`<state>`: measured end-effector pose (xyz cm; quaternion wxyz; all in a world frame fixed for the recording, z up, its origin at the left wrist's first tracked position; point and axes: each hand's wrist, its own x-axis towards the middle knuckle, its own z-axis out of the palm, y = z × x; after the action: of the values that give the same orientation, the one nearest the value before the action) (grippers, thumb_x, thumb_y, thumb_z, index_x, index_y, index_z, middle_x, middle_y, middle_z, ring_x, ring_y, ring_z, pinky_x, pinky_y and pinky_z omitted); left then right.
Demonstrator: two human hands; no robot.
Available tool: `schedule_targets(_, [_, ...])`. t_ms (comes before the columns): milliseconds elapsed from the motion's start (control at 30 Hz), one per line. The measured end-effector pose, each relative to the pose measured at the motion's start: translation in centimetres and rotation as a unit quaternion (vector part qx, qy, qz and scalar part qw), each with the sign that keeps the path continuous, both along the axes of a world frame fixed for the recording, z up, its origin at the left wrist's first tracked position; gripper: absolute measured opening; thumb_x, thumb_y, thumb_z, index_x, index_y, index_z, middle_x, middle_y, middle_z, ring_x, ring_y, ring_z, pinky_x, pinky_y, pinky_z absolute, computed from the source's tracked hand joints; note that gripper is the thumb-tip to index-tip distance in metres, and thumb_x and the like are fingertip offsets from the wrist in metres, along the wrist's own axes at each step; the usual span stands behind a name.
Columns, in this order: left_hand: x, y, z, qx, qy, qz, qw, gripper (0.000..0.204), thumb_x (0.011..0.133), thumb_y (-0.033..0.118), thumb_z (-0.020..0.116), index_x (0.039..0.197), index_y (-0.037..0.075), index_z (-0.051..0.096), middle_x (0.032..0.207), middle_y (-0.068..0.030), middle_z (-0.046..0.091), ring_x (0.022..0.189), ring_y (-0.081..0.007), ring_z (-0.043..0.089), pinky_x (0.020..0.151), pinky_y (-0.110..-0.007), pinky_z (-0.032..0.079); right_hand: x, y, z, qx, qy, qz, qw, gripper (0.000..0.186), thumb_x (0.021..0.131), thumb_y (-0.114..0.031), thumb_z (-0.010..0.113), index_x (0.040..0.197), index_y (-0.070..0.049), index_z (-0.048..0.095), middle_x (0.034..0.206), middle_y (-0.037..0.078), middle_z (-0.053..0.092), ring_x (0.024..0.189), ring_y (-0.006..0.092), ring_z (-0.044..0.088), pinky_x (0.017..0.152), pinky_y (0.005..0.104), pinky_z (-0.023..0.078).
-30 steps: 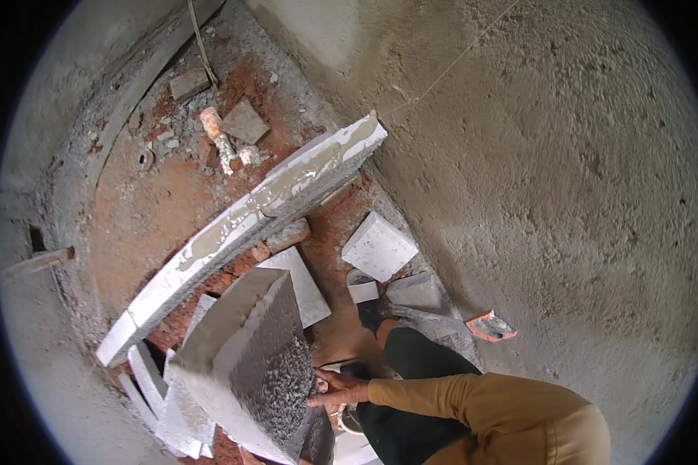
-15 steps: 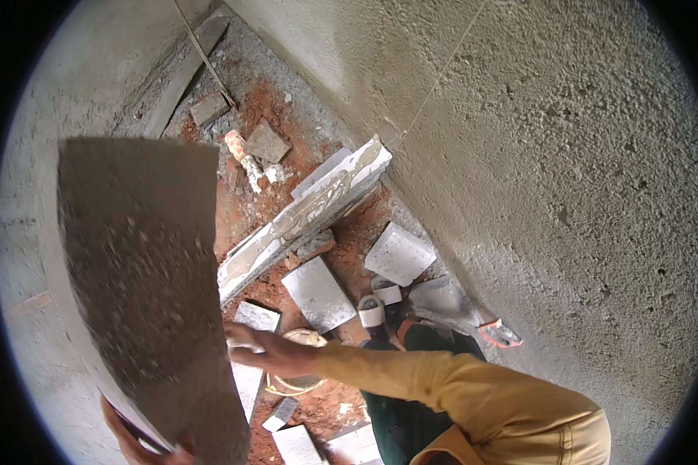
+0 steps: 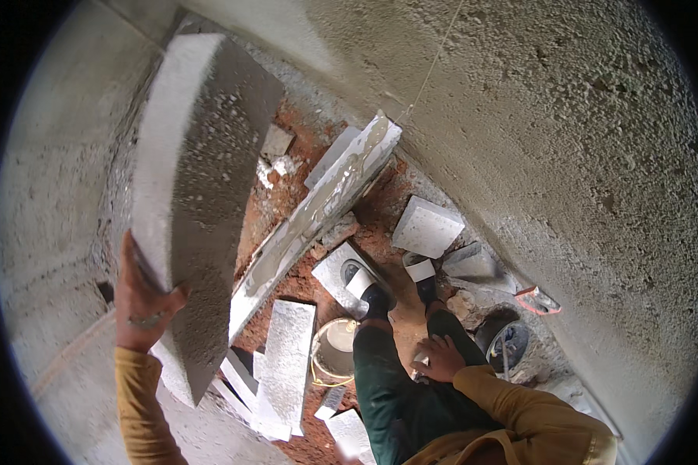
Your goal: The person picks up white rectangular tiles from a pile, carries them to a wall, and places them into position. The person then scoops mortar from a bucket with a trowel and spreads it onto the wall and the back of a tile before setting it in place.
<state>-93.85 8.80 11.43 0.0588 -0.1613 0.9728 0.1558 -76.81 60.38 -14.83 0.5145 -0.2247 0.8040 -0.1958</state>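
Note:
A large pale grey concrete block point(image 3: 217, 201) stands tilted on the left, its rough dark face toward the right and its smooth pale side toward the left. Against its lower left edge my left hand point(image 3: 143, 298) grips it, thumb over the near edge and fingers along the pale side. The block's far end hides part of the corner of the floor. My right hand point(image 3: 440, 358) rests by my right knee, fingers apart, with no block in it. Beyond my feet lies a low course of blocks point(image 3: 318, 209), wet grey mortar spread along its top.
Loose white blocks point(image 3: 428, 226) and a long white slab point(image 3: 287, 356) lie on the reddish soil. Next to my legs stand a mortar bucket point(image 3: 335, 349) and a dark bucket point(image 3: 510, 345). A taut string point(image 3: 434, 66) runs along the rough right wall point(image 3: 582, 170). An orange-edged tool point(image 3: 537, 301) lies by it.
The block has swung away from me and tipped more upright, with my left hand now on its left side. My right hand has left the block and come back to my knee.

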Motion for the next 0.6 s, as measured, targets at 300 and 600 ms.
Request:
schedule_targets(300, [-6.4,1.4,-10.7,-0.021,-0.128,-0.061,0.99,0.112,0.056,0.024,0.082,0.143,-0.005,0.017,0.132,-0.028,0.045,0.115,-0.04,0.054,0.096,-0.039,0.047,3.4,-2.5,0.3,0.093,-0.022,-0.062,0.994,0.079,0.086,-0.069,0.042,0.134,-0.006,0.048,0.14,0.014,0.045,0.135,0.0362,0.031,0.111,0.0557,0.018])
schedule_targets(600, [-8.3,4.1,-16.4,0.008,-0.179,-0.109,0.978,0.112,0.058,0.026,0.081,0.145,-0.002,0.016,0.137,-0.0264,0.042,0.12,-0.0395,0.051,0.098,-0.04,0.044,5.8,-4.4,-0.3,0.11,-0.057,-0.093,0.988,0.082,0.085,-0.072,0.041,0.136,-0.007,0.046,0.141,0.014,0.044,0.138,0.037,0.026,0.112,0.0572,0.012])
